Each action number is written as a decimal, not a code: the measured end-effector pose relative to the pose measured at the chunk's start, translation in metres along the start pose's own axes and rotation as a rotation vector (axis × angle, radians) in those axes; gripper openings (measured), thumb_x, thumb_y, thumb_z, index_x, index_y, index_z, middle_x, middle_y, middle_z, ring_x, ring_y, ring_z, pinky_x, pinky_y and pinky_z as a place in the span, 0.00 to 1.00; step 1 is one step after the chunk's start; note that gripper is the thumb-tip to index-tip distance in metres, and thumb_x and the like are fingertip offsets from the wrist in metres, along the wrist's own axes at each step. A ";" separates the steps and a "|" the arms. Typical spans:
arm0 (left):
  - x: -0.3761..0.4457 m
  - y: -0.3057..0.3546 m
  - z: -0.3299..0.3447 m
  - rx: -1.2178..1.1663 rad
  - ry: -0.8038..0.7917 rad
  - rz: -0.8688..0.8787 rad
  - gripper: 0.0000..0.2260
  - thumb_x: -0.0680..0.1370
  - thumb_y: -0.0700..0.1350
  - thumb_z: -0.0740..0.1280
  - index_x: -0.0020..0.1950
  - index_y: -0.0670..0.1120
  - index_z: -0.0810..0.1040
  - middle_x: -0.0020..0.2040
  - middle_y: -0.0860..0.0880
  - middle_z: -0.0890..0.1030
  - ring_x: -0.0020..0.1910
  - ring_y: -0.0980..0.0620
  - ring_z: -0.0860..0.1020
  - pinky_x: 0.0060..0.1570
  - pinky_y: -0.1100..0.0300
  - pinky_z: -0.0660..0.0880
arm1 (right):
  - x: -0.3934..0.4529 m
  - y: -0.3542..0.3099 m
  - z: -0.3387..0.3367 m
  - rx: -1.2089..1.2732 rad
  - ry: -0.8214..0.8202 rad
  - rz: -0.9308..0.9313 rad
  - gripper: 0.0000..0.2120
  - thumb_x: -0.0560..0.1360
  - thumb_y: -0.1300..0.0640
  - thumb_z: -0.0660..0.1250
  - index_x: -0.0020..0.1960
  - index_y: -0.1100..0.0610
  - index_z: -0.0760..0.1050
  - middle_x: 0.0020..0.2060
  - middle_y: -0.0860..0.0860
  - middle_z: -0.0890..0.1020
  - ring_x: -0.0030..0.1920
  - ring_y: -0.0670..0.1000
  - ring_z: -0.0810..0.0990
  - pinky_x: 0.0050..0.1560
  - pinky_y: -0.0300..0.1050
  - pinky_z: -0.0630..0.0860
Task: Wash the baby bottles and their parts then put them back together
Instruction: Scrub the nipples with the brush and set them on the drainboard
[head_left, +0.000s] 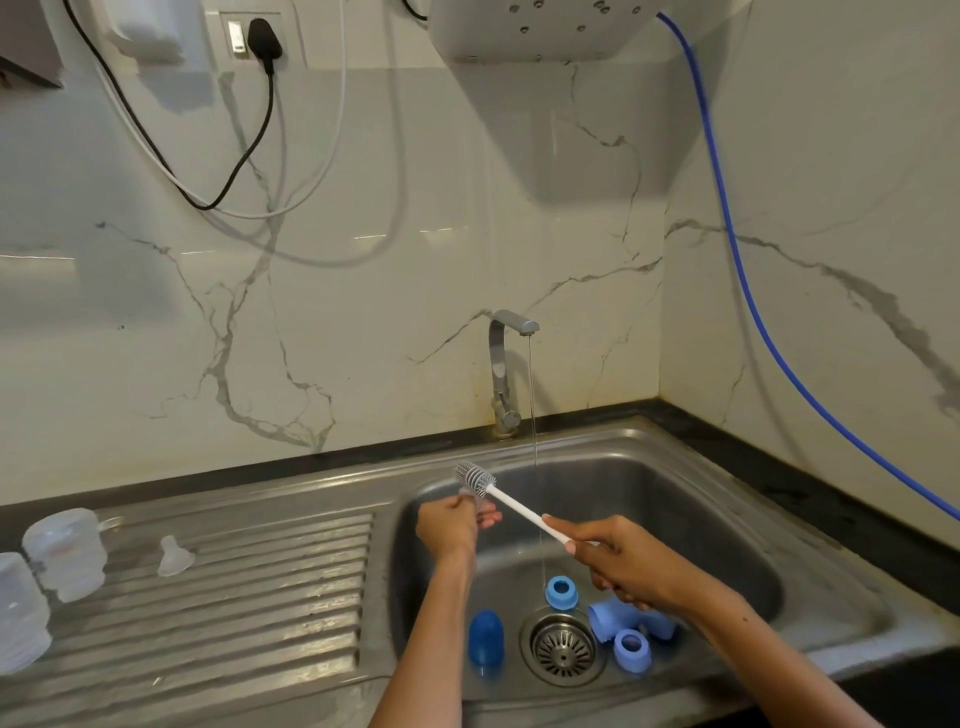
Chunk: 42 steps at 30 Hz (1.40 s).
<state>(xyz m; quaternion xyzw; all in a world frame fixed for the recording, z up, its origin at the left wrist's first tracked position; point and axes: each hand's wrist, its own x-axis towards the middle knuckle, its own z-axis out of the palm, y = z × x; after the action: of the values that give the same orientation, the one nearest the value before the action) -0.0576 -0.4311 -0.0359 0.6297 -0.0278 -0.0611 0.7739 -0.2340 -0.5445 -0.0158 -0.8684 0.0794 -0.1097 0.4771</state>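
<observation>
A: Hands?
B: Right hand (618, 558) curled tight round the white handle of the bottle brush (511, 506), bristle head pointing to 10 o'clock. Left hand (449, 522) is pinching a small clear part (485, 512), fingers bent round it. Looks like a teat, too see-through to be sure.
A: Brush touching it?
B: Bristles sit just above the left hand, right at the clear part. Contact, cannot tell.
A: Other parts?
B: In the sink (727, 525), below both hands: dark blue cap (485, 644) at 6 o'clock from the left hand, beside the drain (563, 649). Blue ring (561, 592) just above the drain. Second ring (632, 650) at 3 o'clock from the drain, touching a light blue piece (605, 621) half hidden by the right wrist.
A: Left side?
B: Drainboard (260, 597), at 9 o'clock from the hands: lone clear teat (174, 557), then two clear bottles (65, 553) at the far edge. Tap (506, 364) at 12 o'clock, thin stream running.
</observation>
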 end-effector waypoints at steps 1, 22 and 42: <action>-0.002 -0.001 0.001 0.017 -0.009 0.012 0.04 0.77 0.35 0.66 0.46 0.35 0.80 0.33 0.42 0.81 0.29 0.50 0.81 0.27 0.67 0.77 | 0.002 -0.001 0.002 -0.021 0.011 -0.011 0.18 0.81 0.56 0.60 0.63 0.34 0.69 0.26 0.46 0.67 0.27 0.43 0.66 0.25 0.37 0.63; -0.013 0.004 0.009 -0.168 -0.184 -0.006 0.10 0.81 0.37 0.60 0.60 0.38 0.76 0.49 0.41 0.81 0.46 0.45 0.82 0.42 0.59 0.80 | 0.009 0.006 -0.002 0.003 0.100 -0.013 0.17 0.82 0.54 0.59 0.63 0.33 0.70 0.28 0.47 0.70 0.22 0.40 0.66 0.24 0.34 0.63; 0.006 0.013 -0.020 -0.289 -0.179 -0.376 0.16 0.77 0.49 0.68 0.61 0.42 0.77 0.61 0.41 0.78 0.60 0.45 0.77 0.60 0.44 0.70 | 0.009 0.008 -0.011 -0.928 0.044 -0.203 0.22 0.83 0.53 0.53 0.74 0.37 0.59 0.33 0.50 0.74 0.32 0.48 0.70 0.38 0.43 0.69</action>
<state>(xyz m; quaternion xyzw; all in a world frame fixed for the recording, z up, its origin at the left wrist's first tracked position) -0.0482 -0.4103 -0.0275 0.4985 0.0304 -0.2628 0.8255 -0.2288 -0.5593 -0.0159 -0.9906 0.0448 -0.1270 0.0236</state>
